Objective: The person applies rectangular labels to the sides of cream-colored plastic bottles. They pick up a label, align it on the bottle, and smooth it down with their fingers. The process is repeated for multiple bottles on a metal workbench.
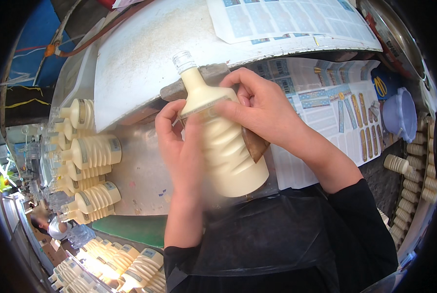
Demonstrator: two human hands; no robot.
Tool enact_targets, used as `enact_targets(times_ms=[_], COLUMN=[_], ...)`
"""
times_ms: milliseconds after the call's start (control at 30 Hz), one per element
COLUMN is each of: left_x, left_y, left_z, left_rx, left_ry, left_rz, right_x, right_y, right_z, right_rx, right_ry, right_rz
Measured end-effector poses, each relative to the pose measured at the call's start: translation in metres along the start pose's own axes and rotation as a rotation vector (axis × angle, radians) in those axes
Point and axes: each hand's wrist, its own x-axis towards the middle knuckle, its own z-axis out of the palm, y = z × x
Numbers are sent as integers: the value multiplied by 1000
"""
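Note:
A cream bottle (238, 168) with a wavy, ridged body lies in front of me, its clear threaded neck pointing away. A narrow label strip (204, 109) crosses its shoulder. My left hand (181, 146) is closed against the left side of the shoulder, its thumb smeared by motion near the strip. From the right, my right hand (272, 112) grips the shoulder, with curled fingers at the edge and the thumb pressed on the strip. A brown wedge-shaped piece (255, 145) shows beside the bottle below that hand. Behind the neck sits a grey block (213, 73).
Similar bottles (98, 150) lie stacked on the left, with more (142, 268) at lower left and rows (409, 195) at right. Label sheets (321, 122) cover the right side. A lavender bucket (399, 115) stands beyond them. Another person (52, 227) is at far left.

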Motion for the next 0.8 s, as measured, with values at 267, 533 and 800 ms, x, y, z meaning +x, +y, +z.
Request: enact_targets(times_ms=[267,533,800], left_x=[0,0,2], left_y=[-2,-1,-7], left_z=[3,6,2], left_rx=[-108,-82,-80], left_ry=[26,40,30], left_rz=[-31,-5,-11], right_x=[2,3,3], right_y=[1,0,6], right_z=[0,-1,-1], right_rx=[-11,-38,122], right_ry=[-4,-20,-73], right_rz=[20,25,-26])
